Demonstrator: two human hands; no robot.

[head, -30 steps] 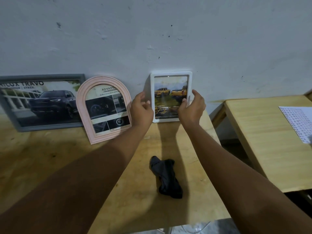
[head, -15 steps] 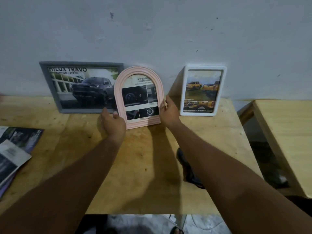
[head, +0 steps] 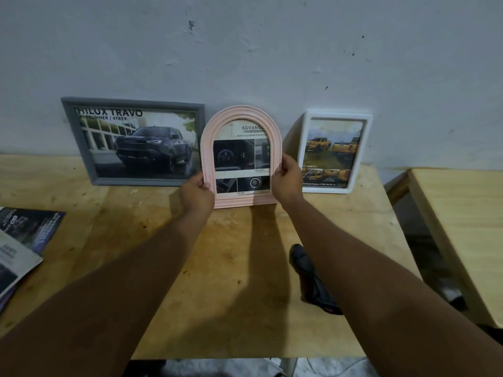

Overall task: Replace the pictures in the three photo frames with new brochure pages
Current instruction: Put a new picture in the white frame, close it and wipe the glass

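Note:
Three photo frames lean against the wall at the back of the wooden table [head: 223, 289]. The pink arched frame [head: 241, 117] stands in the middle with a brochure page of car interior pictures in it. My left hand [head: 196, 195] grips its lower left edge and my right hand [head: 287, 180] grips its right edge. The grey frame [head: 133, 141] on the left shows a dark pickup truck. The white frame [head: 336, 152] on the right shows yellow pickup trucks. Neither of those is touched.
Brochures [head: 19, 248] lie at the table's left edge. A dark cloth [head: 313, 278] lies on the table, partly hidden under my right forearm. A second wooden table [head: 462, 227] stands to the right across a gap.
Both hands left the white frame and moved left to the pink arched frame, which they now grip at both sides. The view has shifted left, bringing the brochures into sight.

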